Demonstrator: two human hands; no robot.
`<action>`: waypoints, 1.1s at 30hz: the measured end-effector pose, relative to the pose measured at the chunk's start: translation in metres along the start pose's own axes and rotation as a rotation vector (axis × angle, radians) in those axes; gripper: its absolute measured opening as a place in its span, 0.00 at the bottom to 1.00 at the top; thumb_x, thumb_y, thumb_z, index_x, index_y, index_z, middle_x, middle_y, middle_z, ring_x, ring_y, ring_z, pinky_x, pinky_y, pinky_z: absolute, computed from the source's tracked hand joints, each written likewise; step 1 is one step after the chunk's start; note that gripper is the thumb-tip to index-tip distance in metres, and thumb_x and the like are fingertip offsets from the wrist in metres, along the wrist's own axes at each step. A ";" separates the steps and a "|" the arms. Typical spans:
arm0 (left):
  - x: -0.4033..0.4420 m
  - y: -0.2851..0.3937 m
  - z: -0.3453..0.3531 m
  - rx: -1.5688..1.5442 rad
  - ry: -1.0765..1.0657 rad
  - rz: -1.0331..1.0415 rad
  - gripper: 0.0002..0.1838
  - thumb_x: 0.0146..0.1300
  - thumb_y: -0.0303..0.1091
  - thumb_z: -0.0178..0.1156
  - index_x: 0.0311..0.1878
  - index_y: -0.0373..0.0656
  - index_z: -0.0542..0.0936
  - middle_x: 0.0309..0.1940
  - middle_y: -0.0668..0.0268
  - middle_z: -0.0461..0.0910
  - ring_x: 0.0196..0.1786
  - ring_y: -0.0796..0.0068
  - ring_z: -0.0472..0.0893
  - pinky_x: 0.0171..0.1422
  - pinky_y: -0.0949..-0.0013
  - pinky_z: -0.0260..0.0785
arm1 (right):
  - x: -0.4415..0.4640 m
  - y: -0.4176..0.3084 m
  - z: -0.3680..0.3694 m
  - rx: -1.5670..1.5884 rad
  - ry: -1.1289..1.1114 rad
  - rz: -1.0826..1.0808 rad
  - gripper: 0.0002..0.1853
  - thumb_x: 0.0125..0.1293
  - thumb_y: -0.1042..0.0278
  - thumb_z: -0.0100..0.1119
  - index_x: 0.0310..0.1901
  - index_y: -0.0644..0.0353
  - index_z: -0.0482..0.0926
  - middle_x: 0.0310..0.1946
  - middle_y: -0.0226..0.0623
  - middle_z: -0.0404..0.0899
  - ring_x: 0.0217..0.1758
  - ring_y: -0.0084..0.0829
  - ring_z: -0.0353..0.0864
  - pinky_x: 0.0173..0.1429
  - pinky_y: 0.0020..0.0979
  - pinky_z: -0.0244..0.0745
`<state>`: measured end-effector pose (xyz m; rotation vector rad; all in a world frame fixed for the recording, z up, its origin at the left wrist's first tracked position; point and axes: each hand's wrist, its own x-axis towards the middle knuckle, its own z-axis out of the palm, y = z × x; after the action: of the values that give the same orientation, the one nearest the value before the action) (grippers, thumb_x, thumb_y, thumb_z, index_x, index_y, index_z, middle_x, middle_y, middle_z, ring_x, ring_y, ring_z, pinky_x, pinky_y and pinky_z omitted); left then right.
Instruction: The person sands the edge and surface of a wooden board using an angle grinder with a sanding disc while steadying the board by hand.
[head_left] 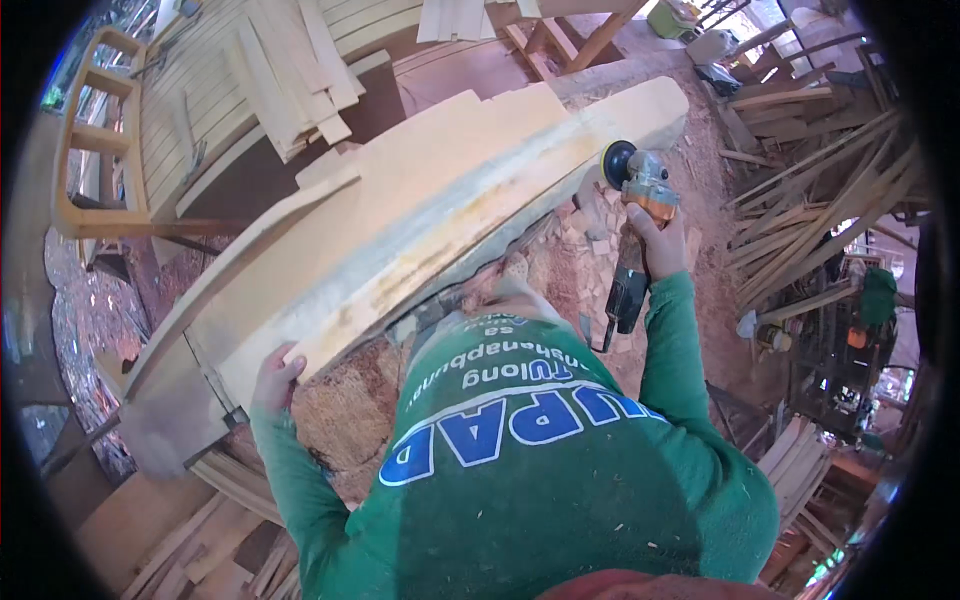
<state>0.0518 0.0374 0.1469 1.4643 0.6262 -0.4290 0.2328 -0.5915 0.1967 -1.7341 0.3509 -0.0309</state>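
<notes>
My right hand (662, 243) is wrapped around the body of an angle grinder (650, 195) with a round black disc (618, 163). The disc faces the near edge of a long, pale wooden slab (400, 235); I cannot tell whether it touches. The grinder's black rear end (627, 292) hangs below my hand, with a cord leading off it. At the slab's left end, my left hand (277, 378) grips the near edge, its thumb on top and the other fingers partly hidden. Grey and yellowish streaks run along the slab's near side.
Sawdust and wood chips (600, 225) cover the ground. Thin boards (290, 65) lie on a slatted wooden surface at the upper left, near a wooden frame (68, 170). Scrap strips (815, 215) are piled at the right. More planks (215, 540) lie at the lower left.
</notes>
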 end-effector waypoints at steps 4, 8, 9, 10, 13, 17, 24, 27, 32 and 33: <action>0.025 -0.050 -0.013 0.044 0.068 -0.034 0.25 0.69 0.36 0.73 0.65 0.36 0.82 0.45 0.69 0.87 0.42 0.84 0.84 0.37 0.81 0.71 | -0.013 -0.002 0.005 -0.043 -0.071 0.044 0.27 0.70 0.61 0.75 0.65 0.62 0.76 0.54 0.37 0.86 0.48 0.25 0.86 0.52 0.30 0.83; 0.037 -0.052 0.000 0.203 0.400 0.310 0.27 0.65 0.41 0.77 0.64 0.39 0.84 0.51 0.62 0.85 0.55 0.68 0.85 0.60 0.66 0.80 | -0.018 0.007 0.026 -0.061 -0.259 0.101 0.29 0.72 0.56 0.74 0.66 0.62 0.75 0.55 0.36 0.85 0.52 0.25 0.84 0.60 0.31 0.81; 0.037 -0.048 0.001 0.451 0.474 0.399 0.28 0.64 0.43 0.78 0.64 0.40 0.84 0.53 0.59 0.85 0.58 0.65 0.84 0.64 0.62 0.78 | -0.019 0.010 0.036 -0.036 -0.314 0.106 0.30 0.72 0.55 0.74 0.67 0.62 0.75 0.55 0.35 0.85 0.54 0.24 0.84 0.62 0.32 0.81; 0.038 -0.044 0.000 0.701 0.541 0.481 0.29 0.63 0.44 0.79 0.64 0.40 0.84 0.55 0.56 0.84 0.61 0.61 0.83 0.68 0.59 0.76 | -0.023 0.005 0.053 -0.067 -0.376 0.117 0.32 0.71 0.52 0.74 0.68 0.62 0.75 0.56 0.37 0.85 0.56 0.26 0.84 0.64 0.32 0.80; 0.039 -0.048 0.020 0.815 0.561 0.385 0.32 0.59 0.46 0.80 0.65 0.43 0.85 0.59 0.51 0.82 0.65 0.53 0.81 0.72 0.54 0.74 | -0.034 0.000 0.107 -0.285 -0.537 0.089 0.40 0.69 0.44 0.75 0.72 0.64 0.72 0.60 0.43 0.85 0.63 0.33 0.84 0.69 0.35 0.77; 0.033 -0.047 0.069 0.923 0.710 0.137 0.43 0.63 0.62 0.73 0.75 0.45 0.77 0.75 0.45 0.69 0.76 0.43 0.72 0.80 0.45 0.64 | -0.050 -0.007 0.176 -0.503 -0.802 0.024 0.48 0.67 0.37 0.73 0.74 0.70 0.69 0.62 0.57 0.84 0.68 0.45 0.84 0.71 0.41 0.78; 0.048 -0.054 0.106 1.054 0.711 -0.215 0.61 0.68 0.79 0.54 0.89 0.43 0.50 0.90 0.44 0.41 0.91 0.39 0.44 0.88 0.29 0.41 | -0.061 -0.022 0.234 -0.664 -0.973 0.057 0.51 0.68 0.34 0.70 0.76 0.71 0.64 0.61 0.63 0.83 0.66 0.52 0.85 0.70 0.45 0.78; 0.052 -0.054 0.105 1.083 0.694 -0.251 0.62 0.69 0.80 0.52 0.90 0.43 0.47 0.90 0.46 0.39 0.91 0.40 0.41 0.87 0.27 0.39 | -0.048 -0.026 0.222 -0.695 -0.921 0.089 0.52 0.68 0.33 0.70 0.76 0.72 0.64 0.60 0.65 0.83 0.66 0.55 0.85 0.70 0.46 0.78; 0.055 -0.055 0.103 1.129 0.681 -0.278 0.62 0.69 0.80 0.52 0.90 0.43 0.47 0.90 0.45 0.39 0.91 0.40 0.41 0.87 0.28 0.40 | -0.001 -0.003 0.151 -0.506 -0.608 0.100 0.55 0.65 0.30 0.71 0.76 0.71 0.63 0.61 0.64 0.83 0.67 0.54 0.85 0.71 0.45 0.78; 0.055 -0.056 0.102 1.132 0.680 -0.282 0.62 0.69 0.80 0.52 0.90 0.43 0.47 0.90 0.45 0.39 0.91 0.40 0.42 0.87 0.28 0.41 | 0.014 0.006 0.134 -0.554 -0.533 0.092 0.55 0.65 0.30 0.71 0.76 0.71 0.64 0.61 0.63 0.84 0.67 0.52 0.85 0.71 0.44 0.78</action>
<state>0.0727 -0.0622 0.0682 2.6639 1.2488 -0.5355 0.2740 -0.4677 0.1615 -2.1779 0.0377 0.6364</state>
